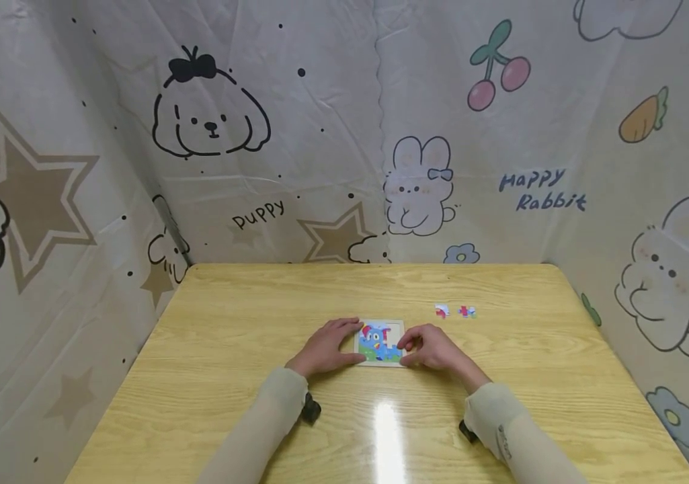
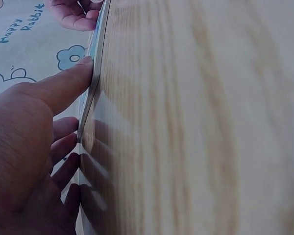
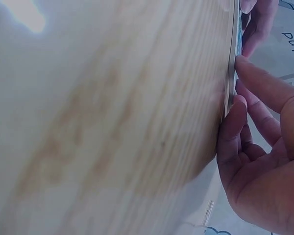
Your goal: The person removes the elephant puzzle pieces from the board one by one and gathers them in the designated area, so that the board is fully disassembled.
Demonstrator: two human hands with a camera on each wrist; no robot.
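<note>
A small framed jigsaw puzzle (image 1: 374,344) lies flat on the table, mostly filled with a blue cartoon animal on green. A pale, bare patch shows at its upper right. My left hand (image 1: 327,346) holds the frame's left side, thumb at the near corner and forefinger at the far one. In the left wrist view the thumb (image 2: 71,81) lies along the frame edge. From the other side, my right hand (image 1: 435,346) grips the right edge, forefinger over the picture and thumb by the near corner; its other fingers (image 3: 232,127) are curled.
Two loose jigsaw pieces lie beyond the right hand, a white and red piece (image 1: 442,310) and a red and blue piece (image 1: 467,311). The wooden table (image 1: 247,302) meets a printed curtain (image 1: 320,168) at the back and sides.
</note>
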